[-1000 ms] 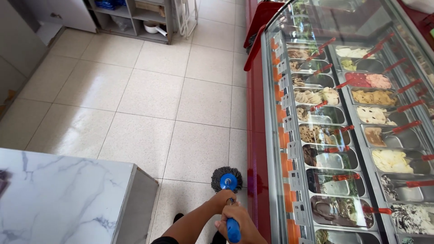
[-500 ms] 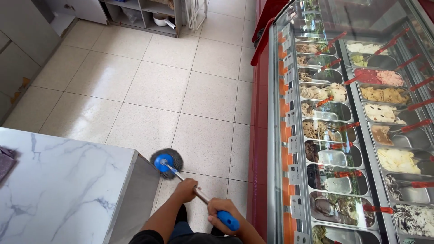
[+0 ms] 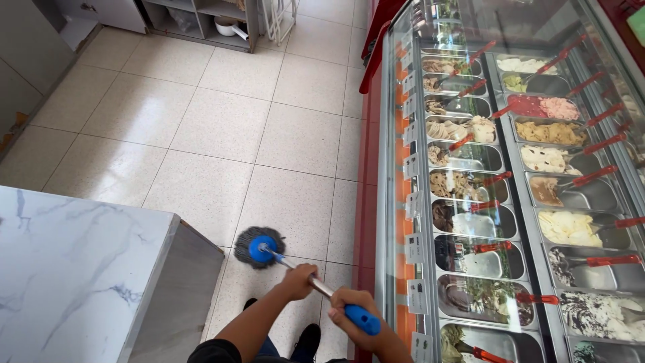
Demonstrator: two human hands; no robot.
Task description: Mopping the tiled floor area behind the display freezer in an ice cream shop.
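A mop with a round grey string head (image 3: 250, 236) and a blue hub rests on the pale tiled floor (image 3: 222, 128), just in front of my feet. Its metal shaft slants up to the right and ends in a blue grip (image 3: 363, 320). My left hand (image 3: 298, 280) is closed round the metal shaft, lower down. My right hand (image 3: 354, 307) is closed round the blue grip at the top end. The mop head lies between the corner of the marble counter and the red display case.
A white marble counter (image 3: 67, 269) fills the lower left. A long red display case (image 3: 368, 202) with a glass top runs along the right, holding several metal tubs of ice cream with red-handled scoops. Shelves (image 3: 201, 17) stand at the far wall.
The mop head swept left across the floor, from beside the display case towards the counter corner, then came back slightly right. Both hands stayed on the handle.
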